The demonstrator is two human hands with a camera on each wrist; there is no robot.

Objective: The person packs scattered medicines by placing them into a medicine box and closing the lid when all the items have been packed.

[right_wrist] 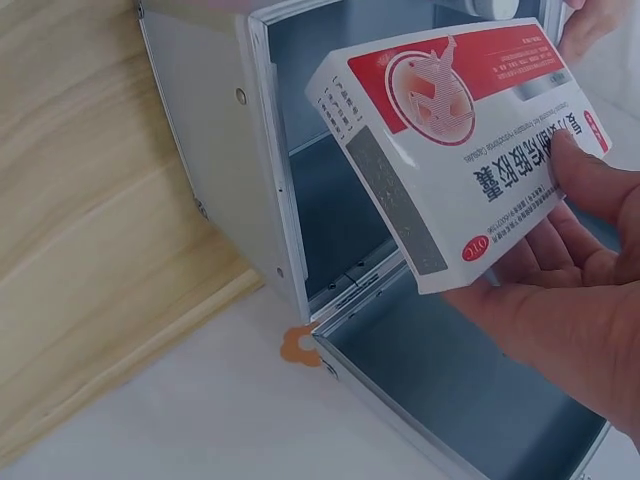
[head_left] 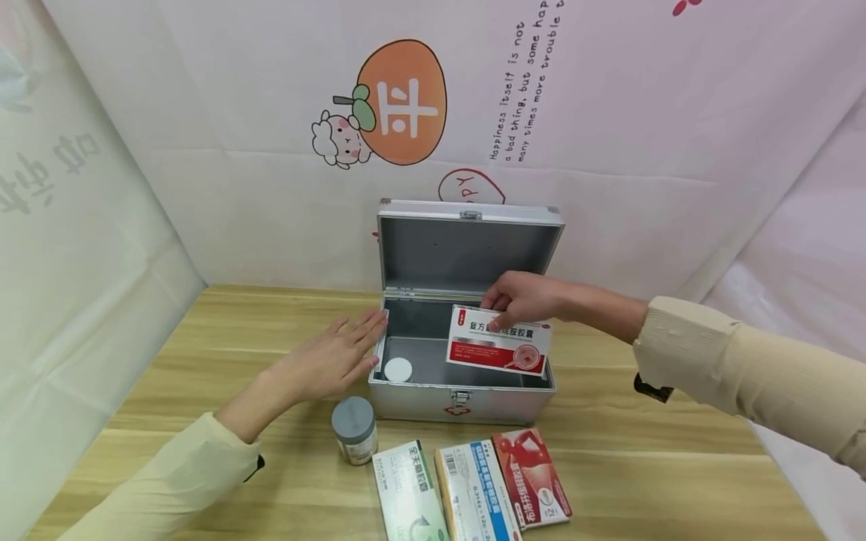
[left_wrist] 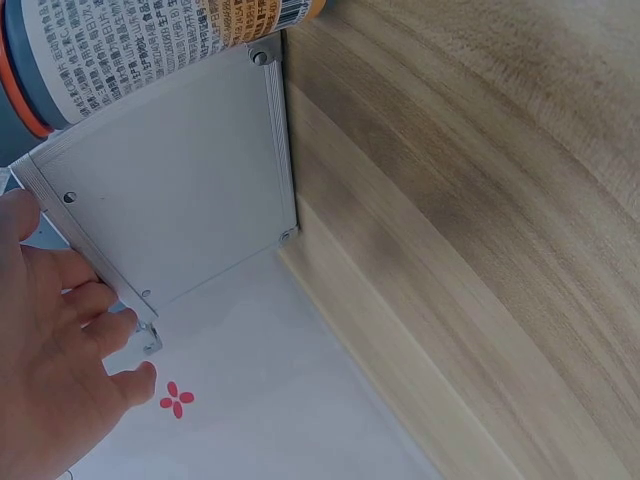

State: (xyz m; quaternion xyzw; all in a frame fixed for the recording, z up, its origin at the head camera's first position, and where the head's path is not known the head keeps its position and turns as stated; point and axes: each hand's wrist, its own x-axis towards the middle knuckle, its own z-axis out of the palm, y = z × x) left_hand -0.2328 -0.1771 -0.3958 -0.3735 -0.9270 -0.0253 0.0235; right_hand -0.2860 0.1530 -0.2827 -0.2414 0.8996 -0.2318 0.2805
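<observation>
A silver metal case point(head_left: 467, 406) stands on the table with its lid point(head_left: 467, 252) raised. My right hand point(head_left: 524, 300) grips a red and white medicine box point(head_left: 497, 353) by its upper edge, thumb on the printed face, over the case's opening. In the right wrist view the medicine box point(right_wrist: 450, 140) is tilted in front of the open case. My left hand point(head_left: 331, 357) rests at the case's left rim, fingers extended; the left wrist view shows its fingertips along the edge of the side wall point(left_wrist: 175, 190). Inside the case, at front left, is a white-capped bottle point(head_left: 398, 370).
In front of the case stands a grey-lidded jar point(head_left: 355, 428). To its right lie a green and white box point(head_left: 410, 492), a blue and white box point(head_left: 476, 492) and a red box point(head_left: 531, 477). A white printed cloth point(head_left: 271, 210) hangs behind the wooden table point(head_left: 649, 473).
</observation>
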